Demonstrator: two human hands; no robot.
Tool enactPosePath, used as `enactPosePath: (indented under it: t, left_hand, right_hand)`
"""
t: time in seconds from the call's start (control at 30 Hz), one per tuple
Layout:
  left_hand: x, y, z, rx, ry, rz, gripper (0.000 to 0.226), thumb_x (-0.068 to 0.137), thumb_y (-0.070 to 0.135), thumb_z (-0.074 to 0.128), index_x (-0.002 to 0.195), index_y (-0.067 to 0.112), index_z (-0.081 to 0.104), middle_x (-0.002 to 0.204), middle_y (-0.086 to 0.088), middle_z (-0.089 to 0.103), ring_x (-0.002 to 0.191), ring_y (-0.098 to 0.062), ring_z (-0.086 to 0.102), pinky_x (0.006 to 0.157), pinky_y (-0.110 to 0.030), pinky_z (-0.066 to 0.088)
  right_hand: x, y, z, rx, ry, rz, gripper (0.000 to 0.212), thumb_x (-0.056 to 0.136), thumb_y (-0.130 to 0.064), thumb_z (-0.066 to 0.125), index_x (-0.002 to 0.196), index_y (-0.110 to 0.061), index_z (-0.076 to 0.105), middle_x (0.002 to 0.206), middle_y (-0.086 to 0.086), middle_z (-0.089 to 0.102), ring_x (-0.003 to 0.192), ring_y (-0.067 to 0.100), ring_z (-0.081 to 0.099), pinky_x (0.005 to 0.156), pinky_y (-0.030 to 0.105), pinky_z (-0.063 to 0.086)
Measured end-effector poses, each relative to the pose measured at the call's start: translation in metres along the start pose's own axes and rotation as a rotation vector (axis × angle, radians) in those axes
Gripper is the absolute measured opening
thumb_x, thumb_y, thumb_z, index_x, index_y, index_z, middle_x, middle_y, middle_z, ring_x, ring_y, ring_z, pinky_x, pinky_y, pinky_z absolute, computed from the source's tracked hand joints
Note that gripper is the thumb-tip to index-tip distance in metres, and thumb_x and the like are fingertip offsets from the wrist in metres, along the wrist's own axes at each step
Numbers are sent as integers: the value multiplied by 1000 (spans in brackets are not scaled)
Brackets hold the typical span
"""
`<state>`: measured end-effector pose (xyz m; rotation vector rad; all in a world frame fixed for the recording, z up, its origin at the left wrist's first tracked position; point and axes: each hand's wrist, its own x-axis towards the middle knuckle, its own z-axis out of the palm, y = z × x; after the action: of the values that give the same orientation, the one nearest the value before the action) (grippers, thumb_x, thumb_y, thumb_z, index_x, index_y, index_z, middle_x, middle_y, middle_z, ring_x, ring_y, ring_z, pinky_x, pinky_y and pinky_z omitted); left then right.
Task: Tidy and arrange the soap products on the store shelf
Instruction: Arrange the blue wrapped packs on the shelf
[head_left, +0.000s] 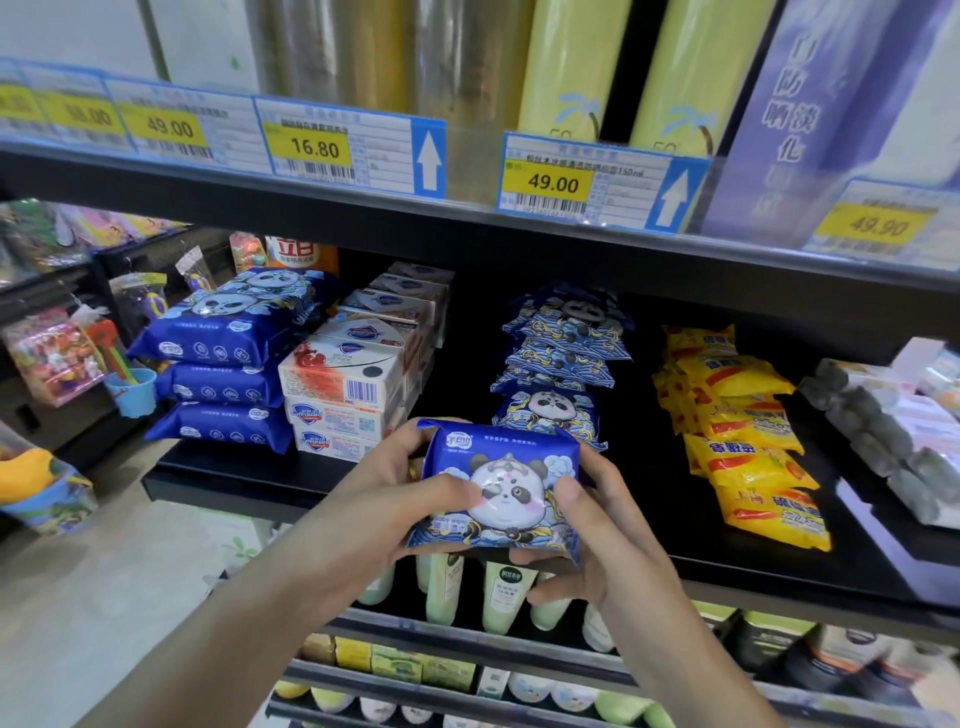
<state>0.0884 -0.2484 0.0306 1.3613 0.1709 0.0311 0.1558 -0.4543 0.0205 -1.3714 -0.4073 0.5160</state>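
Observation:
A blue panda-print wipes pack (501, 488) is held in front of the black shelf (249, 475) by both hands. My left hand (400, 499) grips its left edge with the thumb across the front. My right hand (587, 530) grips its right side, fingers curled underneath. Behind it a row of the same small panda packs (563, 358) runs back on the shelf. To the left stand stacked white soap boxes (345, 389) and a pile of three large blue panda packs (223, 358). Yellow soap packets (743, 431) lie in a row to the right.
Grey-wrapped bundles (878, 426) sit at the far right of the shelf. The shelf above carries price tags (553, 182) and tall cans. Green and white bottles (498, 597) fill the shelf below. Toys hang on a rack (62, 353) to the left.

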Motion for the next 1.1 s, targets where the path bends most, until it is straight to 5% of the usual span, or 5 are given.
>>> enactPosePath:
  t: [0.33, 0.53, 0.63, 0.83, 1.1]
  left_hand:
    - [-4, -19, -1, 39, -1, 176, 74, 73, 22, 86, 135, 50, 56, 130, -2, 72, 118, -27, 71, 92, -36, 61]
    - [-16, -7, -2, 714, 132, 500, 121, 64, 57, 89, 155, 63, 10, 156, 34, 27, 144, 7, 36, 92, -9, 50]
    - [-17, 0, -2, 1224, 180, 673, 108, 68, 75, 72, 159, 47, 22, 160, 26, 21, 149, 5, 18, 110, -19, 33]
    - [-26, 21, -1, 1399, 179, 697, 83, 71, 78, 55, 138, 29, 55, 130, 11, 59, 119, -10, 45, 106, -26, 27]
    - [-55, 67, -57, 1324, 221, 612, 85, 64, 78, 66, 140, 51, 39, 115, 53, 40, 111, 20, 40, 93, 0, 36]
  right_hand:
    - [0, -5, 7, -41, -5, 18, 32, 86, -48, 71, 114, -32, 71, 112, 8, 77, 81, 31, 76, 54, 31, 61]
    - [1, -3, 12, -38, 55, 2, 32, 83, -51, 70, 110, -35, 72, 108, 8, 78, 80, 33, 77, 57, 33, 62]
    - [1, -3, 17, -53, 57, -8, 31, 82, -51, 69, 109, -37, 73, 108, 5, 79, 82, 32, 77, 59, 36, 63]
    - [4, -4, 23, -16, 56, 8, 41, 82, -62, 77, 109, -31, 75, 106, 11, 78, 81, 34, 77, 53, 35, 61]
    - [28, 12, 13, -152, 344, -204, 35, 83, -62, 59, 100, -37, 76, 99, 0, 76, 68, 19, 71, 51, 30, 57]
